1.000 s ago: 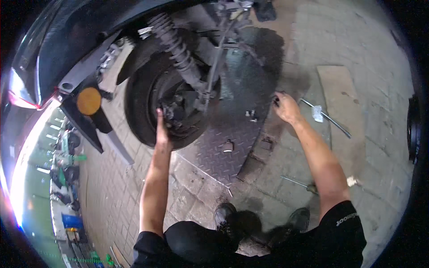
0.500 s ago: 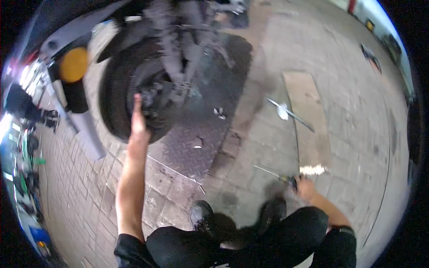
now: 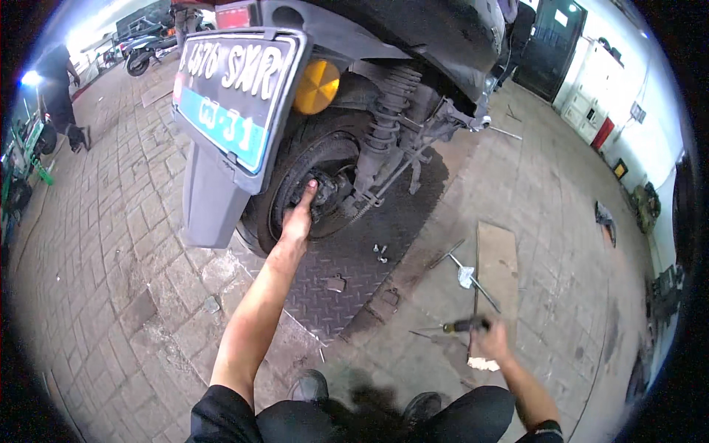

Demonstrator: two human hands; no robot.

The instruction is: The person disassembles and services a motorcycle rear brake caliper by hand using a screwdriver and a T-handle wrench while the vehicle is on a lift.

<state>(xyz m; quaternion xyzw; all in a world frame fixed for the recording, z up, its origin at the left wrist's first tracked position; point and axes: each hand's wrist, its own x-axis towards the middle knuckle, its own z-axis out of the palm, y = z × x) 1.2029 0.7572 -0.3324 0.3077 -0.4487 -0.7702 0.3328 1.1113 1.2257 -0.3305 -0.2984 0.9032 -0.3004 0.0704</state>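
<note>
My left hand [image 3: 297, 223] reaches to the hub of a motorcycle's rear wheel [image 3: 260, 230]. Its thumb presses against a dark, lumpy metal part that looks like a brake caliper [image 3: 325, 201]; the other fingers are hidden behind. Low over the floor at the right, my right hand [image 3: 490, 341] is closed around the handle of a screwdriver [image 3: 459, 325], whose thin shaft points left. A worn brake pad [image 3: 336, 283] and several small bolts [image 3: 379, 251] lie on the dark metal plate [image 3: 314, 304] below the wheel.
A flat brown board [image 3: 498, 247] lies at the right, with a T-handle wrench [image 3: 484, 292] across its edge and a crumpled white piece [image 3: 465, 276] beside it. The licence plate holder [image 3: 214, 210] overhangs at the left. A person [image 3: 57, 96] stands far left.
The view has tilted up and turned left, bringing more of the motorcycle into sight. My left hand stays at the hub; my right hand still holds the screwdriver, now beside the board's near end.
</note>
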